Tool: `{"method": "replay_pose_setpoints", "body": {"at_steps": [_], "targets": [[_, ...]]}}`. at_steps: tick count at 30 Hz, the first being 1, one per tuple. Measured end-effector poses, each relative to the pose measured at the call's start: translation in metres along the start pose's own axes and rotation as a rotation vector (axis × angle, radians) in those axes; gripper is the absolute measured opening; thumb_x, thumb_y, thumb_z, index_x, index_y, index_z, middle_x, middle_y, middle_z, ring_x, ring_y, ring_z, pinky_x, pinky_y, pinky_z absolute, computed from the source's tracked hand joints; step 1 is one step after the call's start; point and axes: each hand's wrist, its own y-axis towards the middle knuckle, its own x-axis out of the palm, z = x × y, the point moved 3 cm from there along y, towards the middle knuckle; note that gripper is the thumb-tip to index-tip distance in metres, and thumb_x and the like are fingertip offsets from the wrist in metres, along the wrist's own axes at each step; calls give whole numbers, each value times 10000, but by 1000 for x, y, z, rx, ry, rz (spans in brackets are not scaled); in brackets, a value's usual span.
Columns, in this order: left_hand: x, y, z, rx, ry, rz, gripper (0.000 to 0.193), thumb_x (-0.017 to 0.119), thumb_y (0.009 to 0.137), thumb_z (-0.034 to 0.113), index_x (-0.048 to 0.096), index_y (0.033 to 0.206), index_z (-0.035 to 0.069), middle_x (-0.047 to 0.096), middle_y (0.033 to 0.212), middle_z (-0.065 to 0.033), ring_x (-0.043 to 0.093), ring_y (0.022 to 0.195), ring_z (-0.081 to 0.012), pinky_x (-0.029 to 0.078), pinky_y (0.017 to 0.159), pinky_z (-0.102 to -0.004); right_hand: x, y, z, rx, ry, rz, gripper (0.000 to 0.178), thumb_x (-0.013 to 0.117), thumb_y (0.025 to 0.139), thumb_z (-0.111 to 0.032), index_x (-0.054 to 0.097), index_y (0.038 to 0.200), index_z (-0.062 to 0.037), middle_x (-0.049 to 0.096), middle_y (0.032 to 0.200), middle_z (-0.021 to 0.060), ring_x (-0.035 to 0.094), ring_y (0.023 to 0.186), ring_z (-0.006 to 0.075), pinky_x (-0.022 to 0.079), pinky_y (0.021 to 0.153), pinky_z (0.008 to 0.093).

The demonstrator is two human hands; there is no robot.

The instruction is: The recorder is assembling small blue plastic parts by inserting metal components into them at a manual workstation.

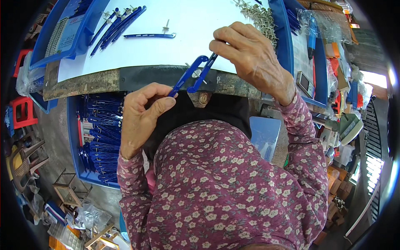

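Over the table's near edge, my left hand [143, 114] pinches one end of a slim blue plastic strip [181, 81] between thumb and fingers. My right hand [254, 54], higher and to the right, grips the upper end of a second blue plastic strip [203, 77]. The hooked end of the left strip lies close beside the right one. Between them shows a small metal disc with a pin [196, 74]; I cannot tell which strip it sits in. A similar blue strip with an upright metal pin [151, 36] lies on the white tabletop [179, 50].
A bundle of blue strips [121, 29] rests at the back left, and a heap of small metal pin parts [262, 21] at the back right. Blue trays [85, 46] flank the table. Below left stands a blue bin [74, 137] full of strips. A handheld device [305, 84] lies right.
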Motion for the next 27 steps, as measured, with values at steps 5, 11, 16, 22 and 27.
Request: {"method": "replay_pose_setpoints", "body": {"at_steps": [5,11,16,22,27], "targets": [[6,1,1,-52,-233,-22,143,673,759,77,641,875,0,620,767,-3,516,651,-35,394,568,-166,14,-6,6,123,400,-14,198,627,717,-35,581,910,-45,548,889,61,539,799,201,458,668,302],[21,4,5,22,-358,15,156,654,781,68,630,921,5,624,808,-13,514,671,-41,397,591,-164,26,-8,-22,423,1132,12,144,594,820,-120,612,929,-27,559,891,42,532,797,138,434,686,264],[20,6,8,88,-156,166,119,599,826,72,592,917,-4,594,793,-29,505,682,-60,397,624,-188,37,-7,-55,838,1618,-18,197,536,881,-126,572,998,29,588,722,64,567,599,93,478,547,198],[16,10,-4,113,91,92,126,509,884,103,561,903,-11,556,720,-25,483,663,-58,384,588,-204,53,-9,-75,999,1719,211,233,508,894,-124,511,1045,54,602,717,91,593,601,140,496,554,219],[22,10,-12,-75,-48,-28,120,485,893,108,527,902,-4,535,685,-16,465,561,-50,356,496,-178,67,-26,-77,1063,1747,219,192,503,901,-141,559,961,33,596,698,68,568,578,106,461,524,194]]}}
